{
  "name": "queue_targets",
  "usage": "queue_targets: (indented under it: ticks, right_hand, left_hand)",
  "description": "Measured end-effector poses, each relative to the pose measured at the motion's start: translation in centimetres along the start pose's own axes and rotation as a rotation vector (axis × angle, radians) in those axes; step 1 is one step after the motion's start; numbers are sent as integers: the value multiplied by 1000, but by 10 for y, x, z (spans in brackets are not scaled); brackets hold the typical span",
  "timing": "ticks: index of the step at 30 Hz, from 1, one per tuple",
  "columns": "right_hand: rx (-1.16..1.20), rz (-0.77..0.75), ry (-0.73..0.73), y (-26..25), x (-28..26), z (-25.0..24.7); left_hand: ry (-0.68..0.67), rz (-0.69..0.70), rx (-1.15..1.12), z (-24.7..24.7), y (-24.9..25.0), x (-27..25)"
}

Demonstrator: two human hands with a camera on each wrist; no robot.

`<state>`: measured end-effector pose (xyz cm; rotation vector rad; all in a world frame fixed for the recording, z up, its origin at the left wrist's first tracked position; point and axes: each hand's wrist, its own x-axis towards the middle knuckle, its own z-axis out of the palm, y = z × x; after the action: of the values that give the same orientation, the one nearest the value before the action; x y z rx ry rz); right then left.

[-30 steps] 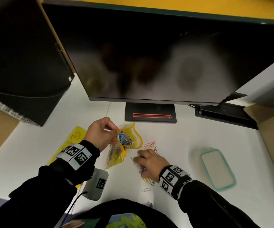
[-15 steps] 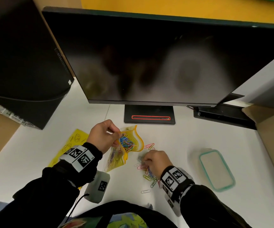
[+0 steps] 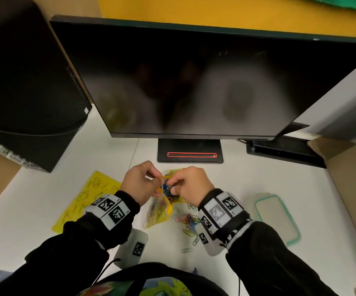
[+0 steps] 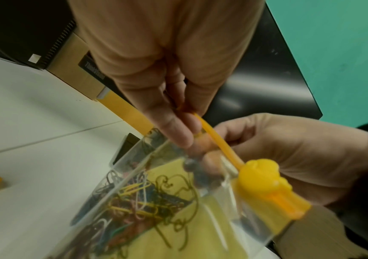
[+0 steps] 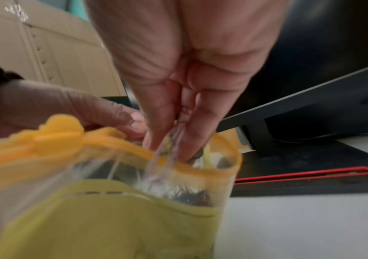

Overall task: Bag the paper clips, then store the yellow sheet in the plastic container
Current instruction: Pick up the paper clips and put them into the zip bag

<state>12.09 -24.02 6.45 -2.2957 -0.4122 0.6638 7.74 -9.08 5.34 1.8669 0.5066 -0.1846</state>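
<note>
A clear yellow zip bag with coloured paper clips inside hangs off the desk in front of me. My left hand pinches its orange zip rim, holding the mouth wide. My right hand pinches a few paper clips with its fingertips inside the bag's mouth. The yellow slider sits at one end of the zip. Several loose paper clips lie on the white desk below my right wrist. The yellow sheet lies flat to the left. The plastic container with a teal-rimmed lid stands to the right.
A large dark monitor and its stand base rise right behind the hands. A black computer tower stands at the back left. Cardboard borders the desk on the right. A small grey device hangs near my left forearm.
My right hand left the loose pile on the desk and rose to the bag's mouth with clips pinched in its fingers. The left hand kept holding the bag's rim.
</note>
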Motion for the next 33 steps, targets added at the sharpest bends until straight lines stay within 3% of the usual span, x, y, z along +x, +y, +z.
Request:
queue_targets:
  ticks: [5, 9, 11, 12, 15, 17, 25, 33]
  right_hand:
    - [229, 1, 46, 3, 2, 2]
    - [471, 75, 246, 33, -1, -8]
    - [346, 130, 292, 56, -4, -12]
    - [174, 161, 224, 66, -7, -11]
    - [-358, 231, -184, 90, -24, 7]
    - [-483, 242, -297, 95, -37, 25]
    - [-544, 100, -215, 101, -42, 57]
    - [-642, 102, -170, 99, -34, 54]
  left_hand:
    - [22, -12, -41, -2, -3, -3]
    - [41, -28, -51, -2, -9, -2]
    - [43, -33, -56, -2, -10, -2]
    - [42, -35, -57, -2, -11, -2]
    - [35, -41, -62, -2, -11, -3]
    - [34, -46, -70, -2, -11, -3]
    - [30, -49, -52, 0, -10, -3]
    - [34, -39, -54, -1, -9, -5]
